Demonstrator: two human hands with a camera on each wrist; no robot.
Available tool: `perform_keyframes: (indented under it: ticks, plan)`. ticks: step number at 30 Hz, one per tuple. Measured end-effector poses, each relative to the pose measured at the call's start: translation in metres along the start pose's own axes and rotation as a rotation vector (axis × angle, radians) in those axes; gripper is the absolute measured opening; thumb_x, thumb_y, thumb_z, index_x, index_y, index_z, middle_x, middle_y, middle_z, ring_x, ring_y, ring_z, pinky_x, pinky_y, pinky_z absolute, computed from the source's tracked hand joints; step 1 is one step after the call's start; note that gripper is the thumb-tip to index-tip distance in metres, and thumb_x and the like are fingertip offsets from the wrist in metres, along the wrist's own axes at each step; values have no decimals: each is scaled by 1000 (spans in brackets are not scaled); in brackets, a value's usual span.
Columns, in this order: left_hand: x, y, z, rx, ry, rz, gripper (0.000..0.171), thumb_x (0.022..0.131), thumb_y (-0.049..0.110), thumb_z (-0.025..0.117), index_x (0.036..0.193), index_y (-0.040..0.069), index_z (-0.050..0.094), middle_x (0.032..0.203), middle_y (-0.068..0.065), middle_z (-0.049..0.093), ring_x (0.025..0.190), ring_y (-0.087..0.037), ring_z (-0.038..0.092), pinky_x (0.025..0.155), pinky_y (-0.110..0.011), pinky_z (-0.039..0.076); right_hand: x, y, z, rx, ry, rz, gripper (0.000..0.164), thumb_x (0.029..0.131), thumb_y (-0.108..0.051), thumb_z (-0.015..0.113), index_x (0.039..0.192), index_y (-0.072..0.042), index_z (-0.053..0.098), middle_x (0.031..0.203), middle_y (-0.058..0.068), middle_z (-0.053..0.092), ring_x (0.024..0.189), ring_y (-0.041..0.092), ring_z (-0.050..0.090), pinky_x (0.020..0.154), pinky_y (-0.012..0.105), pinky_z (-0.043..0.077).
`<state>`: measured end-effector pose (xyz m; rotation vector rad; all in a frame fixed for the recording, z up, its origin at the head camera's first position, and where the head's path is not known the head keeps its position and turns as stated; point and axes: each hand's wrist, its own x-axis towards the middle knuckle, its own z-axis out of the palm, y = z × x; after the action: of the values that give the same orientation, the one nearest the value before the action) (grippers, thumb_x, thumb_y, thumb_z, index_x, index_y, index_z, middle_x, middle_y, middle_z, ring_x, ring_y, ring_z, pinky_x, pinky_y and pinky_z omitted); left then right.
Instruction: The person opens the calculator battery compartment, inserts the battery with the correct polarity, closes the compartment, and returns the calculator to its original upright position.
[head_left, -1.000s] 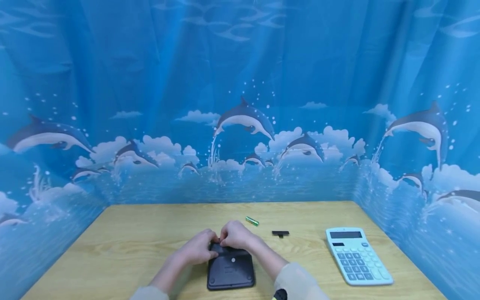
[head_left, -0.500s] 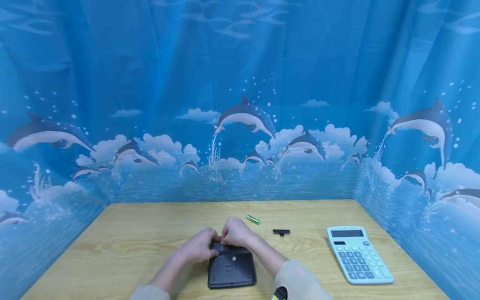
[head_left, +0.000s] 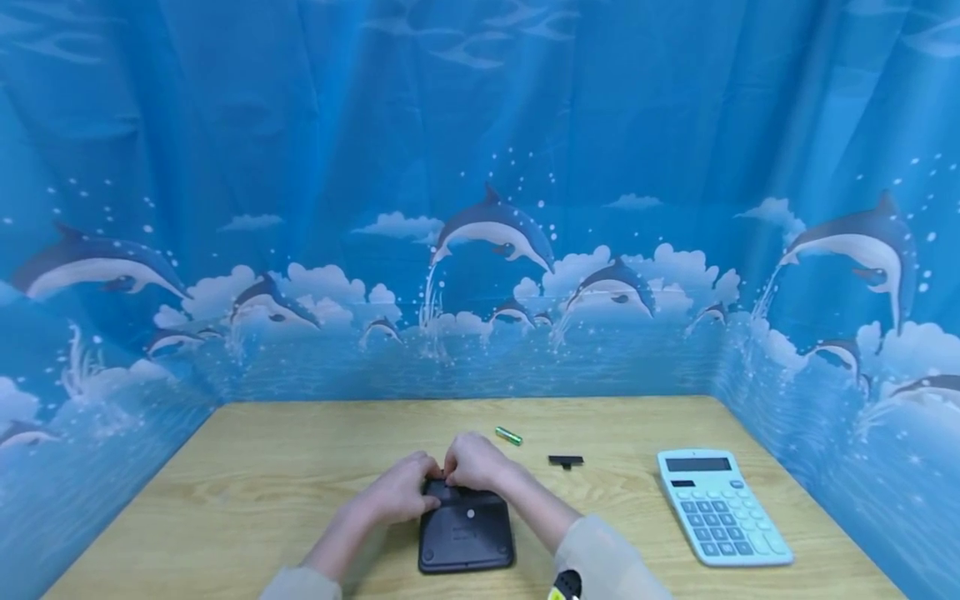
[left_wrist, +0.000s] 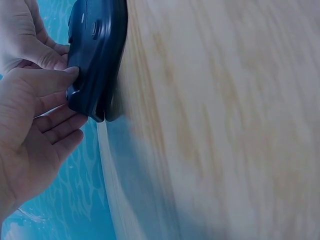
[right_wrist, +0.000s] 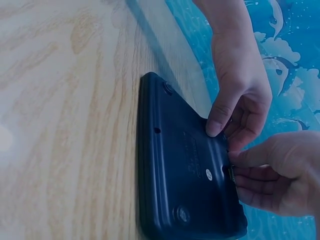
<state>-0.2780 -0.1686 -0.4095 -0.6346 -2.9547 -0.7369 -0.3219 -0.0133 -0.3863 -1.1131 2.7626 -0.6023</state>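
Note:
A black calculator (head_left: 467,537) lies face down on the table, its underside showing rubber feet and a small round white sticker. My left hand (head_left: 397,490) grips its far left corner, the thumb on the back and other fingers around the edge, as the left wrist view shows. At the far edge, my right hand (head_left: 474,462) has its thumb and curled fingers around the rim by the battery recess. A thin green sliver (right_wrist: 231,174) shows there in the right wrist view, partly hidden by the fingers. Beyond the hands lies a green battery (head_left: 508,436).
A small black battery cover (head_left: 566,461) with a tab lies right of the hands. Farther right is a light blue calculator (head_left: 722,508), face up. The wooden table (head_left: 285,450) ends at a blue dolphin-print curtain (head_left: 337,167) at the back and sides.
Both hands stay at the far edge of the black calculator, with only slight movement of the right fingers. The whole head view has shifted a little.

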Motion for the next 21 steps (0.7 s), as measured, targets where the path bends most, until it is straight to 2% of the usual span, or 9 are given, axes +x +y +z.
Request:
perform_keyframes:
  ticks: [6,16,21]
  plan:
    - [-1,1,0,-2,-6,-24,24,74,10,73,93,3,62,85,0,52,78,-14,50,71,-34,47,-1,1,0,-13,1,-6,9,77,-5,70,71,-11,72,64,-8,60,61,3,53,57,17,46]
    - [-1,1,1,-14,-4,-20,23,74,9,73,92,4,61,85,0,51,76,-14,49,69,-33,46,-1,0,1,-19,-10,10,10,79,-7,71,70,-12,71,63,-10,59,61,2,52,58,17,45]
    - [0,2,0,-16,-18,-42,24,75,9,73,94,3,61,86,-1,51,77,-15,50,70,-34,47,-1,-2,-1,-53,3,-17,10,78,-7,71,70,-12,72,64,-10,60,62,3,53,59,17,45]
